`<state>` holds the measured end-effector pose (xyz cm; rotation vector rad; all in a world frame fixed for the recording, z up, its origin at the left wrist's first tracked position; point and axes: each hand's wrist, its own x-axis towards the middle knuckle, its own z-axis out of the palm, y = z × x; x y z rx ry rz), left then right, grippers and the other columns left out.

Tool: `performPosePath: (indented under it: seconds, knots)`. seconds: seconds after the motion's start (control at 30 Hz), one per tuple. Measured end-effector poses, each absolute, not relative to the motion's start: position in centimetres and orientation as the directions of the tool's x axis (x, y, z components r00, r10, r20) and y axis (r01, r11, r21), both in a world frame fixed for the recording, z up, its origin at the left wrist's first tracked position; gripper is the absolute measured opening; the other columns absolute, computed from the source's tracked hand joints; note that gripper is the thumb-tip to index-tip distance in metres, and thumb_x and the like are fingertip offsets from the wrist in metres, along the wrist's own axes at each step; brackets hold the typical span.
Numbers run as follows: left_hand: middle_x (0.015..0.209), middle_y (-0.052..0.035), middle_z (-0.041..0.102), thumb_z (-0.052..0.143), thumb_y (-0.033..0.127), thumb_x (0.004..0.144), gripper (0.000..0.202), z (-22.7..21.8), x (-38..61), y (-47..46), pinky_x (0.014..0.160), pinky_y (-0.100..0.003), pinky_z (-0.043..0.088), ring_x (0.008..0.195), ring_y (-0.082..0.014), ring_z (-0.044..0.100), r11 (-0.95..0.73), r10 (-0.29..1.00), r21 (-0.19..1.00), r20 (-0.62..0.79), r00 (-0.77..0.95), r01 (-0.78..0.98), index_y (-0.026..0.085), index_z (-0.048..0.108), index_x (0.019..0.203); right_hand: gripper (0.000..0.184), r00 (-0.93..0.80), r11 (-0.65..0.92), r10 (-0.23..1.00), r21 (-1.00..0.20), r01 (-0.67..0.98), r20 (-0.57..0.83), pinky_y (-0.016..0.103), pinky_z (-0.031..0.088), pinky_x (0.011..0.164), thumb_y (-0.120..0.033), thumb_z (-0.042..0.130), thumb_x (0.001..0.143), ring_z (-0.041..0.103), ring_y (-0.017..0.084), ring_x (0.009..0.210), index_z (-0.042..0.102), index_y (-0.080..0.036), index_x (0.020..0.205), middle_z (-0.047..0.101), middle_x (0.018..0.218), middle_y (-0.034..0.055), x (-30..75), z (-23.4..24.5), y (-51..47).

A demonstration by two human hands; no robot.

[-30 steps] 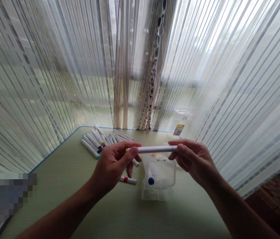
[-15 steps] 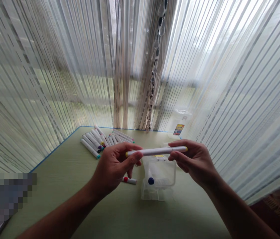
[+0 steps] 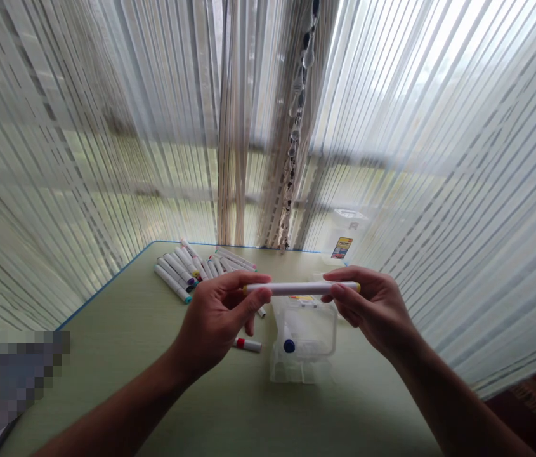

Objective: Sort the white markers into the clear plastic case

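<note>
A white marker (image 3: 300, 289) with yellow ends is held level above the table, one end in each hand. My left hand (image 3: 222, 311) pinches its left end between thumb and fingers. At the other end, my right hand (image 3: 367, 301) grips it the same way. Below the marker stands a clear plastic case (image 3: 308, 333), with a dark-blue-ended marker (image 3: 289, 345) inside. A white marker with a red band (image 3: 248, 344) lies on the table under my left hand, which partly hides it.
Several white markers (image 3: 172, 276) with coloured ends lie piled at the table's far left. A clear plastic container with a label (image 3: 342, 238) stands at the back right. String curtains (image 3: 153, 127) hang behind the pale green table (image 3: 120, 355). A blurred patch covers the lower left.
The marker has levelled out and shifted slightly right, and my right thumb has moved up onto its side. Both hands keep their hold. The case and the pile have not moved.
</note>
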<state>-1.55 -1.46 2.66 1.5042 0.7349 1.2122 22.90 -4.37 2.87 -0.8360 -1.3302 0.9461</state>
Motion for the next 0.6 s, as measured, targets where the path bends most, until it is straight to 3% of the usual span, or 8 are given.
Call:
performPosePath:
  seconds: [0.3,0.6]
  knots:
    - [0.07,-0.0027,0.07,0.074,0.032,0.085,0.026,2.87,-1.48,-1.49,0.041,-0.019,0.048,0.043,-0.0082,0.058,-0.271,0.893,0.948,0.312,0.323,-0.165,0.01,0.073,0.098,0.014,-0.023,0.399,0.916,-0.915,-0.054,0.401,0.013,0.032,0.034,-0.024,0.084,0.079,0.044,0.004,0.037,0.081,-0.022,0.093,0.076,0.065,0.0056,22.67,3.04,-4.44]
    - [0.055,0.0026,0.062,0.078,0.033,0.081,0.026,2.77,-1.68,-1.47,0.04,-0.016,0.045,0.043,-0.0077,0.054,-0.281,0.89,0.956,0.291,0.35,-0.081,0.011,0.074,0.094,0.011,-0.013,0.393,0.919,-0.918,-0.058,0.395,0.015,0.03,0.033,-0.025,0.084,0.079,0.041,0.004,0.035,0.081,-0.021,0.089,0.074,0.061,0.0044,22.64,2.97,-4.5]
